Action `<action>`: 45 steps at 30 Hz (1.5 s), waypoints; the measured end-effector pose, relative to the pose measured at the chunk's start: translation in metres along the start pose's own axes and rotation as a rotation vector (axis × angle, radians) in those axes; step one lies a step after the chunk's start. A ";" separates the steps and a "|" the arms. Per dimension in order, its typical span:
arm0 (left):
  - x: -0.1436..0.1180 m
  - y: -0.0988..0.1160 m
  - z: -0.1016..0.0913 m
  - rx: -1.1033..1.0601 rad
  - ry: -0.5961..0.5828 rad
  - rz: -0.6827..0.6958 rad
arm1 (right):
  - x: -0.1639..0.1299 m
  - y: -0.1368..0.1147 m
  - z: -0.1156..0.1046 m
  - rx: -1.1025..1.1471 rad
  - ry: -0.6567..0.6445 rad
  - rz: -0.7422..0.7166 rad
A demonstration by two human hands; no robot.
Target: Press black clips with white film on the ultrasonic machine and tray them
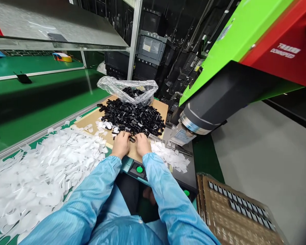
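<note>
My worktop (40, 98) fills the left of the frame, white strips (40, 170) heaped lower left. At centre, a clear bag (127, 89) spills black clips (132, 117) over cardboard (91, 119). My left hand (121, 144) and right hand (142, 143) meet, fingers curled together on one small black clip (132, 139).

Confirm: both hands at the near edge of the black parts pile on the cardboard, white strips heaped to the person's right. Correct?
Not quite. The head view shows the big heap of white strips on the person's left, not right. The rest holds: left hand and right hand are at the near edge of the black parts pile on the cardboard.
</note>
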State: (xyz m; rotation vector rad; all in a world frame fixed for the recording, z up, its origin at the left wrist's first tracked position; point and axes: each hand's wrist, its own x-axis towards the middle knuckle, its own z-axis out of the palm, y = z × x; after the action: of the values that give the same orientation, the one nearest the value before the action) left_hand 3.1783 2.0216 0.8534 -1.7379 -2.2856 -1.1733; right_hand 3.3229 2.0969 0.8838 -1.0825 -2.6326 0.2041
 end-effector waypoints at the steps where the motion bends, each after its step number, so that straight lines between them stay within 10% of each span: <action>1: 0.000 0.000 0.001 -0.040 0.033 0.008 | -0.003 0.005 -0.001 0.035 0.030 0.005; 7: 0.000 0.009 -0.001 -0.176 0.085 0.086 | -0.014 0.028 -0.015 0.157 0.039 0.006; 18: -0.011 0.031 -0.018 -0.063 -0.268 0.043 | -0.016 0.034 -0.027 -0.195 -0.132 -0.155; 26: -0.007 0.041 -0.031 -0.036 -0.277 0.019 | -0.010 0.043 -0.043 0.147 0.285 -0.123; 35: -0.010 0.053 -0.013 -0.284 -0.135 0.007 | -0.132 0.060 -0.065 0.912 0.550 0.266; 45: -0.033 0.037 0.006 0.194 -0.329 0.304 | -0.254 0.115 -0.077 0.175 0.648 0.412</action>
State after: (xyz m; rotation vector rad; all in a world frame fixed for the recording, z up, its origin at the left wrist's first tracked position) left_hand 3.2240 2.0010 0.8542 -2.2296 -2.0924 -0.6304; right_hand 3.5960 2.0004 0.8767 -1.3420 -1.7813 0.1330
